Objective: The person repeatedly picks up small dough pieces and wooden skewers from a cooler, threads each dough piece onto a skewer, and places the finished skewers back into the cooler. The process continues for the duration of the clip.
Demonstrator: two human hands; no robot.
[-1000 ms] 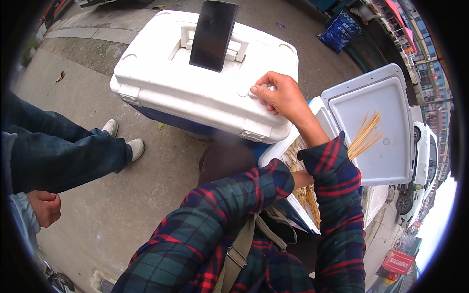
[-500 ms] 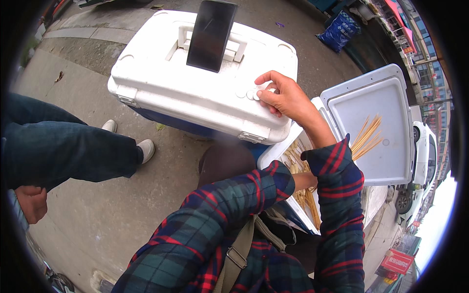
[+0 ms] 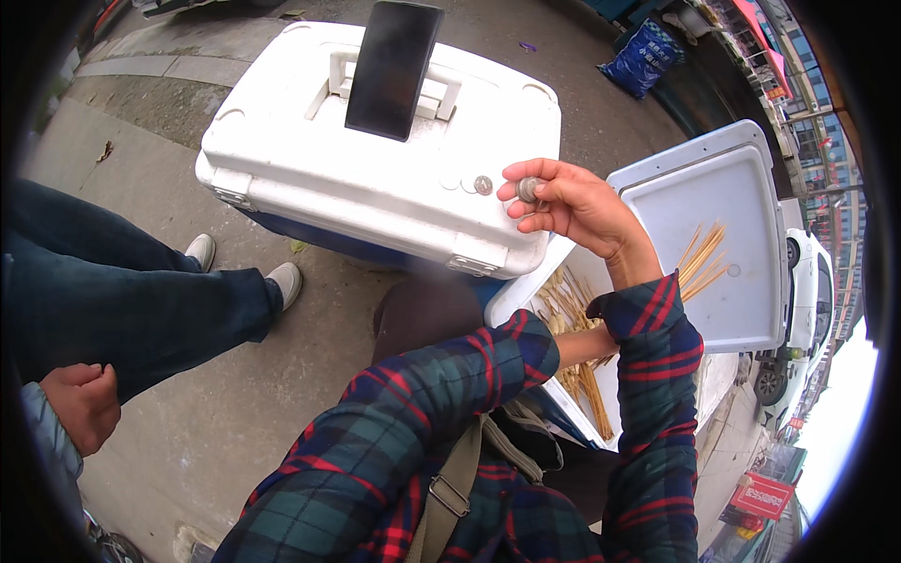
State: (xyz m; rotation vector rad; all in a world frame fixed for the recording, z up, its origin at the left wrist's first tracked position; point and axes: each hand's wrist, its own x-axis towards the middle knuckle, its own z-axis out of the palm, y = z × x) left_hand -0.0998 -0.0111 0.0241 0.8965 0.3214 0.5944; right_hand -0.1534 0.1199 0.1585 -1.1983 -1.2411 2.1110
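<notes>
My right hand (image 3: 587, 206) is closed on a small bunch of silver coins (image 3: 526, 190), pinched between thumb and fingers, above the near right corner of a white cooler lid (image 3: 394, 192). Just left of my fingertips lies a loose silver coin (image 3: 482, 185) on the lid. Beside it are two more coins, so washed out by glare that they hardly show. My left forearm (image 3: 584, 346) crosses under the right sleeve, over a second, opened cooler (image 3: 514, 298) holding many thin wooden skewers (image 3: 589, 394). The right sleeve hides my left hand and its fingers.
A black phone (image 3: 394, 70) leans at the cooler's handle. The second cooler's raised lid (image 3: 704, 225) stands at the right, with a bundle of skewers (image 3: 702, 263) before it. A person in dark trousers (image 3: 131, 281) stands at the left, one hand (image 3: 83, 405) showing. A white car (image 3: 809, 300) is at right.
My right hand has drawn back to the right from the loose coins and turned, so the coins in its fingers now show. The other person's hand has shifted right; the view moved slightly.
</notes>
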